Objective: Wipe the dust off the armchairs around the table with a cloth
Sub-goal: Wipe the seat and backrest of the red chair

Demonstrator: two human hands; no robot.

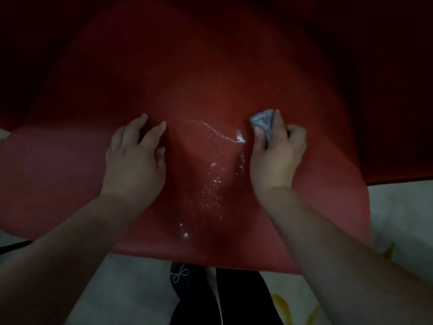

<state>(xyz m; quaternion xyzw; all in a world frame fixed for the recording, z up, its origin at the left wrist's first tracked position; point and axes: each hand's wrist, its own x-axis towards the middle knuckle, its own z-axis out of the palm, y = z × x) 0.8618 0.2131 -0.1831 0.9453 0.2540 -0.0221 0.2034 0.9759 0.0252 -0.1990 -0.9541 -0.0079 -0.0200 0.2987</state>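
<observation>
Head view: one dim frame, looking down on a red seat with both hands on it.
Right hand (276, 151): curled round a bunched grey cloth (263, 124), thumb on its left side, fingers over its right; knuckles up, hand pressed to the seat.
Cloth: sticks out past the right hand's fingertips, on the far side of the hand from the wrist; the rest is tucked under the palm.
Left hand (136, 151): holds nothing, fingers spread and slightly bent, tips touching the seat; well apart from the right hand.
Armchair (210, 66): red, smooth seat under both hands; it runs on beyond the fingertips into shadow.
Wet marks (215, 179): white beads and a thin streak between the two hands, the streak ending just beside the right thumb; more drops trail back toward the wrists.
Floor (131, 285): pale, below the forearms, near the seat's front edge.
Shoe (180, 275): dark with a beaded bow, between the forearms; dark trouser leg beside it.
</observation>
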